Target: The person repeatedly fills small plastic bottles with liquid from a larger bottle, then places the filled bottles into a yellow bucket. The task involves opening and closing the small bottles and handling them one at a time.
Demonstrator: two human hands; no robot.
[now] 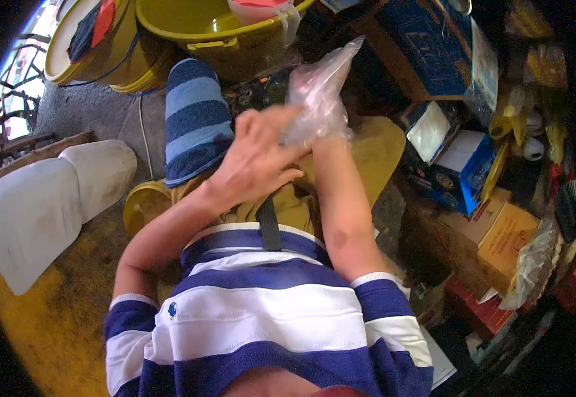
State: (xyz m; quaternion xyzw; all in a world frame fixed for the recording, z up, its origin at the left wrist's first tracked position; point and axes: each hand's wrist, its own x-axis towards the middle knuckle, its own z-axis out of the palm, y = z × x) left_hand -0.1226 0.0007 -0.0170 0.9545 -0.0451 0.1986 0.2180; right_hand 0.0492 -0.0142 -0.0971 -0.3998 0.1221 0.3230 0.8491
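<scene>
A clear plastic bag or loose disposable glove (318,101) covers my right hand (313,87) as far as the wrist. Its pointed end sticks up past the fingers. My left hand (256,154) reaches across to the bag's left side near the wrist, its fingers spread and blurred. Whether those fingers pinch the plastic cannot be told. Glare and folds in the plastic hide how my right fingers lie. A blue striped towel (198,119) drapes over my left knee, left of both hands.
Ahead stands a yellow basin (253,52) holding a pink-and-white container (260,11). A lidded yellow bucket (89,69) is at upper left, and a white plastic object (35,213) lies left. On the right are a blue crate (412,49), a blue box (459,173) and cardboard boxes (508,238).
</scene>
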